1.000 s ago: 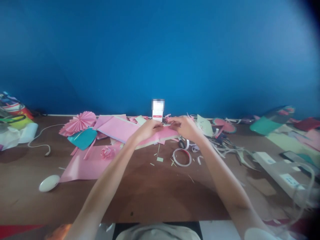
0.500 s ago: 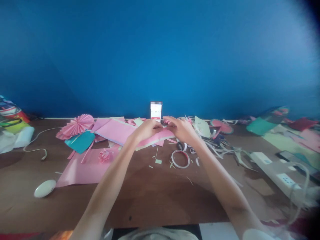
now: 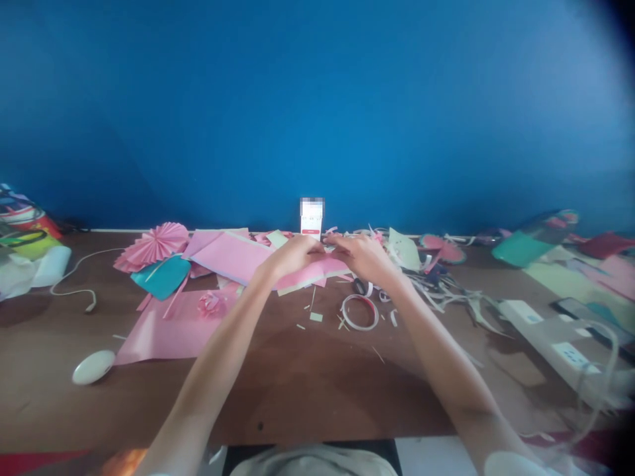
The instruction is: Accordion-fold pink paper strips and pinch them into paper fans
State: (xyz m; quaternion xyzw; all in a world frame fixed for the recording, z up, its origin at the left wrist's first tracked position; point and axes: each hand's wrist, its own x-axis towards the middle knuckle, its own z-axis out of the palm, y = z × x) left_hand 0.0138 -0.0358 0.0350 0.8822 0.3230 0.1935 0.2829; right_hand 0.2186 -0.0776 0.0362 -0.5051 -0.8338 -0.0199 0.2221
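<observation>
Both hands reach to the back middle of the brown table. My left hand [image 3: 296, 255] has its fingers bent over the pink sheet [image 3: 238, 259], near its right part. Close beside it, my right hand [image 3: 361, 254] is at the right end of the same sheet, fingertips toward the left hand. Both sets of fingertips press or pinch the paper; the exact hold is too small to tell. Pale green paper [image 3: 292, 285] shows under the sheet's front edge. Just behind the hands a lit phone [image 3: 311, 218] stands upright against the blue wall.
A roll of tape [image 3: 360, 312] and paper scraps lie in front of the hands. At left are a pink paper fan [image 3: 161, 244], a teal piece [image 3: 163, 276] and a white mouse [image 3: 93, 367]. A power strip [image 3: 550, 337] and cables are at right.
The view has shifted slightly, so the table's things sit a little higher and further right. My right hand's raised fingers have come down closer to the paper.
</observation>
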